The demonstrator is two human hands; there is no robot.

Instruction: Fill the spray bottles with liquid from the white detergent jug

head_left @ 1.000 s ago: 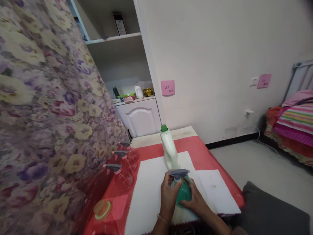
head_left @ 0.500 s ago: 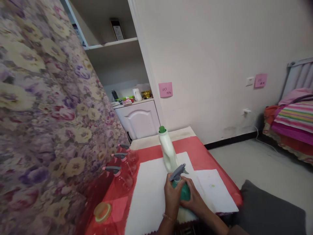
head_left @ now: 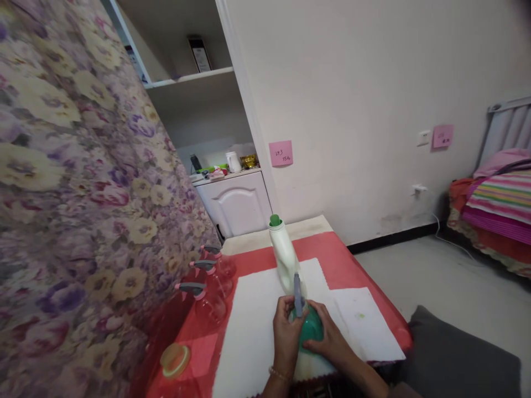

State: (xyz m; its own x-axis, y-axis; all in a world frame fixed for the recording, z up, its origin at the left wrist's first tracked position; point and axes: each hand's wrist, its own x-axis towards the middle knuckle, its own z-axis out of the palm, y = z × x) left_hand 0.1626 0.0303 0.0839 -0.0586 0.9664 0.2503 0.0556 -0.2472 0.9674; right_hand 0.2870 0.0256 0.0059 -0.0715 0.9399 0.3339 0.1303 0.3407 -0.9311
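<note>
A spray bottle with green liquid [head_left: 312,327] stands on the white sheet near the table's front edge, topped by a grey trigger head [head_left: 297,298]. My left hand [head_left: 286,326] has its fingers closed around the neck and spray head. Wrapped around the right side of the bottle's body is my right hand [head_left: 328,336]. Just behind them a pale green detergent bottle [head_left: 285,255] stands upright, a green piece at its mouth. To the left, several clear spray bottles [head_left: 211,307] with grey and pink heads stand in a row.
A white sheet [head_left: 249,337] and a smaller paper [head_left: 365,320] lie on the red tablecloth [head_left: 319,249]. At the front left stands a clear jar with a yellowish lid [head_left: 175,360]. A floral curtain [head_left: 95,210] borders the left; a dark cushion [head_left: 460,354] is at the right.
The grey trigger head has turned on the bottle, from pointing up and right to seen nearly end-on. My left hand's grip has shifted with it; my right hand stays on the body.
</note>
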